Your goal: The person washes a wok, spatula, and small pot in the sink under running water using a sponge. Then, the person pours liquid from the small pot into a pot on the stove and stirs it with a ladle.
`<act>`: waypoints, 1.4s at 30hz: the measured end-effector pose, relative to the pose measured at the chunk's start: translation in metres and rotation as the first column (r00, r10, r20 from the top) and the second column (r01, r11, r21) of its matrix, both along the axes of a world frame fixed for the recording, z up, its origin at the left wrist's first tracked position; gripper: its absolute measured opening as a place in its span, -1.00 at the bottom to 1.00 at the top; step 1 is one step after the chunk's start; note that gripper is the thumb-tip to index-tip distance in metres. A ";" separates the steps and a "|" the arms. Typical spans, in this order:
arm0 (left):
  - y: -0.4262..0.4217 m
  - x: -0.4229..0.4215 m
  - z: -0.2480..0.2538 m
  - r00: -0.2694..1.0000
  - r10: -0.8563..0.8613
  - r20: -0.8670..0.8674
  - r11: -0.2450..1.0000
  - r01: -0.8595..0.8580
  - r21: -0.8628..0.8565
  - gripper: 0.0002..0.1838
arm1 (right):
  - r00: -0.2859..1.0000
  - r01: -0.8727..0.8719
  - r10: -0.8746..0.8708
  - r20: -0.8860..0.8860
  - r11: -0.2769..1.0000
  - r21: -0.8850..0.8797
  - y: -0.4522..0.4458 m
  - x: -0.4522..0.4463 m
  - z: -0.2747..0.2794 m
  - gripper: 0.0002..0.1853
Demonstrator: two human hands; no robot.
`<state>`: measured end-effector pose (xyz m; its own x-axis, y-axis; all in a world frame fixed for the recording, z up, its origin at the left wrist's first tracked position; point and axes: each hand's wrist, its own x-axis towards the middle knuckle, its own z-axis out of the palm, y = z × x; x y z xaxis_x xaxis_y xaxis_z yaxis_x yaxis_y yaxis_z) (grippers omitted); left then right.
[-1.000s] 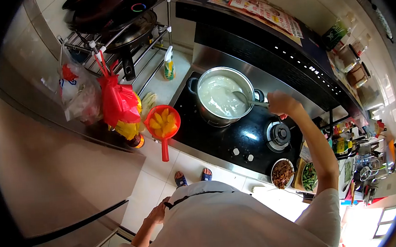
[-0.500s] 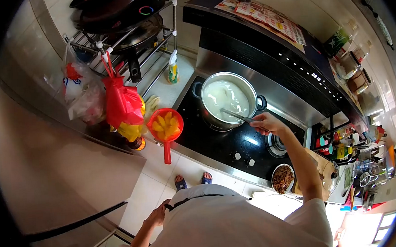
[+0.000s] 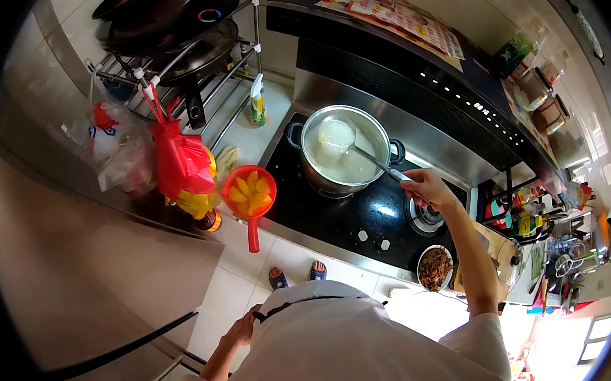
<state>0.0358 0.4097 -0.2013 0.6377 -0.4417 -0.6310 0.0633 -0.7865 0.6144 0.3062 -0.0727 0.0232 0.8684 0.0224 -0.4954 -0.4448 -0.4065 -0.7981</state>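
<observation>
My right hand (image 3: 427, 187) is wrapped round the handle of a metal ladle (image 3: 377, 163). The ladle's bowl shows at the top of the white liquid in a two-handled steel pot (image 3: 385, 130), which stands on the black gas hob (image 3: 307, 215). Down at my waist, my left hand (image 3: 243, 329) is against my side near a black strap; its fingers are too hidden to read. Left of the hob is a red plastic scoop (image 3: 253, 236) with yellow pieces in it.
A bowl of brown shredded food (image 3: 435, 268) sits at the hob's right front corner. The black range hood (image 3: 397, 85) overhangs the back. On the left are a pan rack (image 3: 233, 118), a red bag (image 3: 179, 160) and a spray bottle (image 3: 258, 105).
The ladle's bowl has come up into sight at the left back of the pot; before, it was under the liquid. My right hand has shifted slightly right. The view has moved slightly.
</observation>
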 end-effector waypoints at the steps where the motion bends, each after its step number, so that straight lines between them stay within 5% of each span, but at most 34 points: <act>1: -0.002 0.004 0.007 1.000 0.002 -0.017 1.000 -0.003 -0.009 -0.19 | 1.000 -0.011 0.012 0.010 1.000 -0.018 -0.001 0.000 0.002 -0.71; 10: -0.002 0.008 0.007 0.999 0.001 0.036 0.998 0.001 -0.055 -0.15 | 0.981 -0.067 0.107 0.161 0.969 -0.236 -0.019 -0.007 0.018 -0.71; 15: 0.000 0.006 -0.007 1.000 -0.003 -0.010 1.000 0.003 -0.020 -0.15 | 0.838 0.045 0.418 0.350 0.586 -0.809 -0.017 -0.017 0.045 -0.67; 16: 0.001 0.005 -0.010 1.000 0.001 -0.011 1.000 -0.001 -0.028 -0.15 | 0.794 0.095 0.486 0.364 0.493 -0.865 -0.016 -0.020 0.052 -0.66; 22: 0.003 0.005 -0.009 0.999 0.029 -0.039 1.000 -0.030 -0.009 -0.12 | 0.762 0.041 0.573 0.301 0.422 -0.906 -0.004 -0.031 0.081 -0.61; 28: 0.006 0.003 -0.012 0.999 0.003 -0.049 1.000 -0.003 -0.002 -0.12 | 0.728 -0.082 0.498 0.472 0.746 -0.660 -0.024 -0.015 0.001 -0.63; 31: 0.008 0.003 -0.012 0.999 -0.005 -0.052 1.000 0.005 0.001 -0.12 | 0.959 -0.111 0.220 0.180 0.872 -0.476 -0.005 -0.009 0.001 -0.64; 35: 0.011 0.001 -0.011 0.998 -0.015 -0.067 1.000 0.016 0.009 -0.11 | 0.949 -0.199 0.282 0.140 0.881 -0.429 0.004 0.002 -0.009 -0.60; 42: 0.015 0.000 -0.010 0.996 -0.033 -0.085 0.999 0.035 0.016 -0.11 | 0.988 -0.082 0.073 -0.136 0.995 -0.056 0.009 0.009 -0.004 -0.57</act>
